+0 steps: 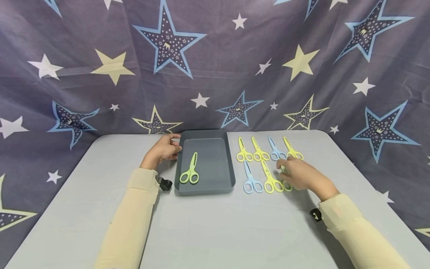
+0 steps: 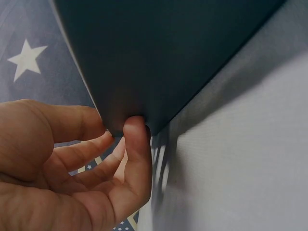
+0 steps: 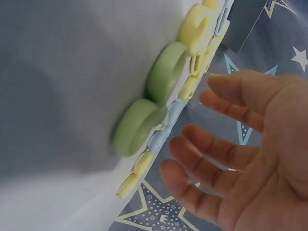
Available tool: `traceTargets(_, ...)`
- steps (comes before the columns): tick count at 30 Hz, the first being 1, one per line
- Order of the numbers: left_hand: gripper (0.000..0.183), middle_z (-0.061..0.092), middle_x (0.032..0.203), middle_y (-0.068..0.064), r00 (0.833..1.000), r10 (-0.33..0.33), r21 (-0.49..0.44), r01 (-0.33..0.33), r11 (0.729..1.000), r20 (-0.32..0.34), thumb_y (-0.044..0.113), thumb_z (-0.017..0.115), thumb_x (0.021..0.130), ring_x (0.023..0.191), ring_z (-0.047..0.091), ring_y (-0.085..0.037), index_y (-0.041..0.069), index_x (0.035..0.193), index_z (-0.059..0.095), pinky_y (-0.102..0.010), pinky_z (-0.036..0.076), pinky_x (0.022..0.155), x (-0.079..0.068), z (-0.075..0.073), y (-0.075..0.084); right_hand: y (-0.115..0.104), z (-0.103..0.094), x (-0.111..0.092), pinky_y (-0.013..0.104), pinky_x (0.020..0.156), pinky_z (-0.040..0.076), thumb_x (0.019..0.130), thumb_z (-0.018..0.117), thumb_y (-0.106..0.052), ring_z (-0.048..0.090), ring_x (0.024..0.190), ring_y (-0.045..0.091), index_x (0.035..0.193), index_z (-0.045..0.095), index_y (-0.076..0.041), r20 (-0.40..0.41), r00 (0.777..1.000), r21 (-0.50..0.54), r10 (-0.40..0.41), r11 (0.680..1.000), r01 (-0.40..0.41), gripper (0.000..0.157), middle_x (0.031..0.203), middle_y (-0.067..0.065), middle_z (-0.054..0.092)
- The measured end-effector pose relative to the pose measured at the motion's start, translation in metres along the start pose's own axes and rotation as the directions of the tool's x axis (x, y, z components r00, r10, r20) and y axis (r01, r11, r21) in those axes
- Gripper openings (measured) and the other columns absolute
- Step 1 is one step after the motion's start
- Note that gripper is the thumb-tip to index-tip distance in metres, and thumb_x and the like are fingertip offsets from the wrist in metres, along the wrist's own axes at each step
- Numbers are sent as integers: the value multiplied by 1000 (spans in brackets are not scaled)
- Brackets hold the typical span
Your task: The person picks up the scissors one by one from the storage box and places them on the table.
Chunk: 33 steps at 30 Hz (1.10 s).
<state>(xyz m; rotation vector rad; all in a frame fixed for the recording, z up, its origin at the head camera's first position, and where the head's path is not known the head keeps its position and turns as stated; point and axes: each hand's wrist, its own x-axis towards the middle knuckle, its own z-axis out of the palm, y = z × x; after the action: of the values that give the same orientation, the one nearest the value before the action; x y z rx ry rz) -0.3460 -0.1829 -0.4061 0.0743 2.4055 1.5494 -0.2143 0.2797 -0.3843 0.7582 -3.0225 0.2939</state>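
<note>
My left hand [image 1: 164,148] holds the far left corner of a dark grey tray [image 1: 205,189], its bent fingers against the wall; the left wrist view shows the tray wall [image 2: 144,57] close up. Inside the tray lies a pair of green scissors [image 1: 190,172], handles toward me. My right hand [image 1: 299,172] is over another pair of green scissors [image 1: 287,185], partly hiding it. In the right wrist view the green handle loops [image 3: 166,77] stand apart from my loosely bent fingers, which hold nothing.
Right of the tray lie two rows of scissors: yellow scissors [image 1: 244,151] and blue scissors [image 1: 276,149] at the back, more blue scissors [image 1: 251,179] and yellow scissors [image 1: 271,179] in front. A starry curtain [image 1: 208,48] hangs behind the pale grey table [image 1: 218,231].
</note>
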Motion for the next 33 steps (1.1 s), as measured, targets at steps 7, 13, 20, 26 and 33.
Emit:
traceTargets(7, 65, 47, 121, -17, 1000, 3, 8, -3, 1000, 8, -2, 56, 100, 95, 58, -22, 4, 159, 31, -32, 61, 77, 0, -1, 1, -14, -5, 12, 40, 66, 52, 93, 70, -11, 55, 74, 18, 116, 70, -5, -49, 999, -32, -21, 999, 20, 23, 95, 11, 63)
traceTargets(13, 64, 46, 121, -17, 1000, 9, 11, -9, 1000, 7, -2, 55, 100, 94, 57, -20, 3, 159, 30, -32, 61, 76, 0, -1, -1, -32, -7, 27, 43, 71, 55, 93, 70, -12, 60, 78, 22, 117, 69, -4, -64, 997, -38, -50, 998, 48, 25, 99, 14, 66)
traceTargets(20, 65, 47, 119, -16, 1000, 14, 16, -14, 1000, 4, -3, 55, 99, 93, 58, -20, 3, 159, 31, -32, 61, 76, 0, -1, -3, -58, -11, 45, 45, 77, 57, 96, 70, -16, 65, 87, 26, 120, 70, -7, -63, 996, -32, -65, 997, 63, 25, 104, 13, 66)
traceTargets(26, 65, 47, 119, -16, 1000, 19, 15, -19, 1000, 6, -3, 55, 99, 95, 58, -22, 2, 159, 30, -31, 61, 75, 0, -1, -3, -81, -12, 61, 43, 77, 57, 96, 70, -16, 65, 87, 26, 117, 70, -7, -80, 989, -26, -126, 992, 124, 22, 104, 12, 67)
traceTargets(33, 64, 47, 119, -16, 1000, 17, 10, -17, 1000, 3, -2, 55, 99, 97, 58, -23, 3, 159, 31, -31, 61, 74, 0, 0, -1, -105, -9, 80, 41, 74, 56, 99, 68, -20, 63, 87, 23, 116, 70, -11, -64, 990, -18, -130, 992, 129, 19, 103, 8, 65)
